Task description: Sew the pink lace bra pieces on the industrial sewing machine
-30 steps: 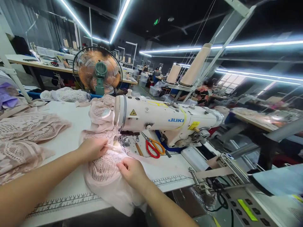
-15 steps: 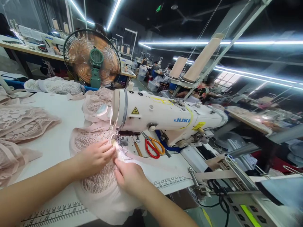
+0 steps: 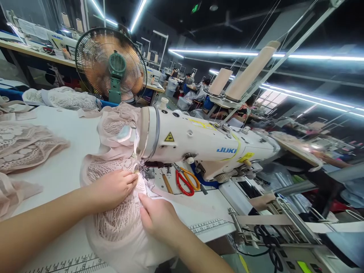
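Observation:
A pale pink lace garment [image 3: 119,223] lies under the needle end of a white sewing machine [image 3: 184,132] and drapes over the table's front edge. My left hand [image 3: 115,189] rests on the lace, palm down, its fingertips close beside the presser foot [image 3: 142,170]. Just to the right and nearer me, my right hand [image 3: 160,218] pinches the garment's edge between thumb and fingers. From the needle area a pale strip [image 3: 182,201] runs off to the right across the table. The left fingertips partly hide the fabric at the needle.
Scissors with red and orange handles [image 3: 186,180] lie under the machine arm near a wooden-handled tool [image 3: 167,184]. More lace pieces [image 3: 25,146] lie at left. A fan [image 3: 112,64] stands behind; thread cones [image 3: 251,70] rise at right, above a metal tape feeder [image 3: 273,220].
My left fingers have drawn closer together and sit slightly lower on the lace. My right hand keeps its pinch. The whole view has shifted a little.

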The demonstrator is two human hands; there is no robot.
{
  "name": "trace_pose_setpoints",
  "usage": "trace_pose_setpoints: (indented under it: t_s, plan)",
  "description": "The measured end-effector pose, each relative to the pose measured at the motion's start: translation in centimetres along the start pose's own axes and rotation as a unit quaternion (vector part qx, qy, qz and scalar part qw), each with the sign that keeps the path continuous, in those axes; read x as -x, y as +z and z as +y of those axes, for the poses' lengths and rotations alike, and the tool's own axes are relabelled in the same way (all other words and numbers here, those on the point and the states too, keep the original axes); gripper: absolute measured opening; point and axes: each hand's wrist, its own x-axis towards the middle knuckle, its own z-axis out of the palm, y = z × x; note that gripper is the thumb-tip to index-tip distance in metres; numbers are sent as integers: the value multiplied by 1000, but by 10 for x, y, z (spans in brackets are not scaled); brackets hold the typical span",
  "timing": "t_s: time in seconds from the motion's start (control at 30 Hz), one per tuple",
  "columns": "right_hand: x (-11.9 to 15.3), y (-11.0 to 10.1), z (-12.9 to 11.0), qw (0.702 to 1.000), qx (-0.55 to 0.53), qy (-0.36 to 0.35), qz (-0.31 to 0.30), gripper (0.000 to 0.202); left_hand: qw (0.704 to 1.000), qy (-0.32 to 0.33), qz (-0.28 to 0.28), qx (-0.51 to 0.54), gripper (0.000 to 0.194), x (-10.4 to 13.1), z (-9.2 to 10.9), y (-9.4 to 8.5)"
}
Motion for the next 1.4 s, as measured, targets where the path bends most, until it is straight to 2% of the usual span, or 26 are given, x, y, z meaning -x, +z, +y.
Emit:
trace_pose_setpoints:
  t_s: [0.1,0.33,0.53,0.8,0.97,1.1,1.2,1.33,1.4]
  plan:
    - [-1,-3,1,1000,3,-3,-5,50,1000,19,-18,0,28,-4,-1,-2]
    - [-4,-7,2,1000,-13,-3,-4,43,1000,9,-26,9,33,-10,-6,0]
    - [-6,-5,4,999,-34,-8,3,42,1000,3,-11,27,32,-8,-8,5]
    - [-10,-8,5,999,-36,-7,7,49,1000,-10,-17,14,33,-9,-13,7]
    - [-15,-12,2,1000,-27,13,1,55,999,-10,-38,18,34,-13,-26,2]
    - [-10,-12,1,1000,-17,13,7,57,999,3,-35,33,30,-14,-33,-4]
    - [1,-7,7,999,-2,-2,38,54,999,-20,-27,42,32,-6,-20,-11]
    - [12,5,22,997,46,-28,63,39,991,-120,-29,46,25,18,21,-22]
    - [13,10,27,995,65,-44,62,33,983,-169,-59,30,55,32,39,-26]
